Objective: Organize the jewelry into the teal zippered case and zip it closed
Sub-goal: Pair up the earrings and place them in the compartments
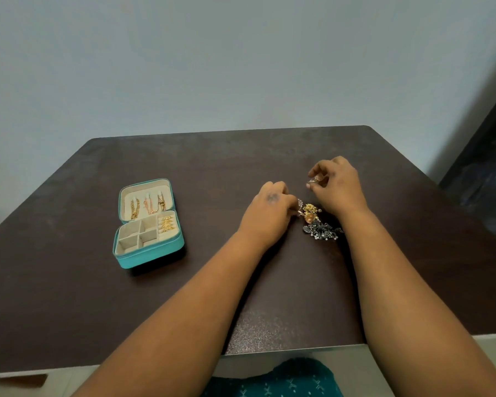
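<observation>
Head view: right hand (337,186) pinches small metal ring (315,179); teal case (148,224) open.

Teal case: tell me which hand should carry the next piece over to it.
Probably the left hand. It is on the side of the open teal case and already pinches at the loose jewelry pile. The right hand is farther away, holding a small piece.
</observation>
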